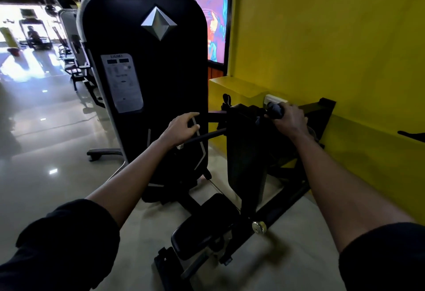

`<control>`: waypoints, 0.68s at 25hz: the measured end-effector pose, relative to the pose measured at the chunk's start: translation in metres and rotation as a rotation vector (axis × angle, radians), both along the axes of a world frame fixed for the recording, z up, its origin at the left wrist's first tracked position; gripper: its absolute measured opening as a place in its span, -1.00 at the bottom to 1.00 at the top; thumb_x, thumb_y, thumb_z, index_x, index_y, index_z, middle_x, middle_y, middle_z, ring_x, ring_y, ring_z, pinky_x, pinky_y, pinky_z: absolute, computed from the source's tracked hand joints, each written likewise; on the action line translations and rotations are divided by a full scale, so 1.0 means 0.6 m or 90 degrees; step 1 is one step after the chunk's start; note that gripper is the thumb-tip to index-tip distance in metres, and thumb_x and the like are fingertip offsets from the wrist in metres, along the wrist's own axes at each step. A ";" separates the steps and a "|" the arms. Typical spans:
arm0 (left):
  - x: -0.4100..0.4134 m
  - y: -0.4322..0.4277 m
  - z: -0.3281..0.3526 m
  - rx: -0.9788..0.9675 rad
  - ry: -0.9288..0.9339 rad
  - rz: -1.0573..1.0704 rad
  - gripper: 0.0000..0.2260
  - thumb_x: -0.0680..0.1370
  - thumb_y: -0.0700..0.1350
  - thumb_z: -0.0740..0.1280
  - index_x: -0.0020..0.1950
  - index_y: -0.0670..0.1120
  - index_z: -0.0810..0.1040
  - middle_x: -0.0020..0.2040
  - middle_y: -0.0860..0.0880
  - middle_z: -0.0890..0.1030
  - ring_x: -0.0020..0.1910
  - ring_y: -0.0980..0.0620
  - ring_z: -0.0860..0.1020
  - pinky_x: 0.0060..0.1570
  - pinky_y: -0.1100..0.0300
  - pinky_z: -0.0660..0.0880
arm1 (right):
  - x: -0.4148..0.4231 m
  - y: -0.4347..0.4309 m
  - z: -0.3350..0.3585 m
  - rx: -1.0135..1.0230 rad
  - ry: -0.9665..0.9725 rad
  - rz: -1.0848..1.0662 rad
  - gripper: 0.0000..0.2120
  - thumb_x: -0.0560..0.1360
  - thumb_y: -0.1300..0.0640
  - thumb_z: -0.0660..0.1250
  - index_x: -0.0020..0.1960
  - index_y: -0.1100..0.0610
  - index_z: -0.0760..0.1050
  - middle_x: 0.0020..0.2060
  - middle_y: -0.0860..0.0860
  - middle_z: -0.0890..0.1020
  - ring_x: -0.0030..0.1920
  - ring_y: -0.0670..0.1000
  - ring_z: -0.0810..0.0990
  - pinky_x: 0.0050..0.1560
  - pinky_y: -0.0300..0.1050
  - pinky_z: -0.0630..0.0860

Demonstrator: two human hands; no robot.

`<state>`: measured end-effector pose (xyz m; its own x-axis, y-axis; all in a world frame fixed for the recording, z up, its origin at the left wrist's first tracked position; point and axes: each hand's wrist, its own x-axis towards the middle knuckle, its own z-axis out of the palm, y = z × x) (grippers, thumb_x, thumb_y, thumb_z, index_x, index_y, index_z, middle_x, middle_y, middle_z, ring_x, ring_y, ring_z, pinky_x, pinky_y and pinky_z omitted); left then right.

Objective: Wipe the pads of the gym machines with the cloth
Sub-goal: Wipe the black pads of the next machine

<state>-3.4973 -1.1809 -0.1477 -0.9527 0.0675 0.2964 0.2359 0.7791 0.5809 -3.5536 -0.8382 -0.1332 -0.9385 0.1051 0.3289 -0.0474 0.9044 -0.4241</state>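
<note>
A black gym machine stands in front of me, with an upright back pad in the middle and a seat pad low down. My right hand rests on the top of the back pad and grips a dark grey cloth bunched under its fingers. My left hand reaches forward on the left of the pad, its fingers curled round a thin black bar that runs from the machine's arm.
The tall black weight-stack cover with a silver diamond and a label stands just behind my left hand. A yellow wall and ledge close off the right side. Glossy floor opens to the left, with more machines further back.
</note>
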 end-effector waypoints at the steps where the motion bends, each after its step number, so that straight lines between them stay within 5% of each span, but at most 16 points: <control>1: -0.025 -0.004 -0.005 -0.008 -0.005 -0.016 -0.53 0.59 -0.05 0.32 0.50 -0.05 0.37 0.41 -0.08 0.47 0.39 -0.05 0.42 0.38 0.01 0.35 | -0.010 -0.004 -0.010 0.007 -0.011 -0.018 -0.42 0.46 -0.28 0.41 0.35 0.02 0.46 0.20 0.20 0.52 0.24 0.32 0.46 0.17 0.21 0.43; 17: -0.379 0.000 -0.078 0.045 -0.062 -0.296 -0.49 0.57 -0.03 0.34 0.52 0.03 0.34 0.44 -0.04 0.44 0.40 -0.04 0.41 0.28 0.11 0.38 | -0.156 -0.135 -0.056 0.014 -0.027 -0.257 -0.55 0.52 -0.21 0.37 0.31 -0.01 0.46 0.23 0.13 0.49 0.24 0.29 0.42 0.25 0.26 0.38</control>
<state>-3.7249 -1.1807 -0.1946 -0.8498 0.4759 0.2266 0.4920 0.5622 0.6647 -3.6473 -0.9190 -0.1670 -0.8361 0.4612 0.2969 0.3308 0.8558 -0.3977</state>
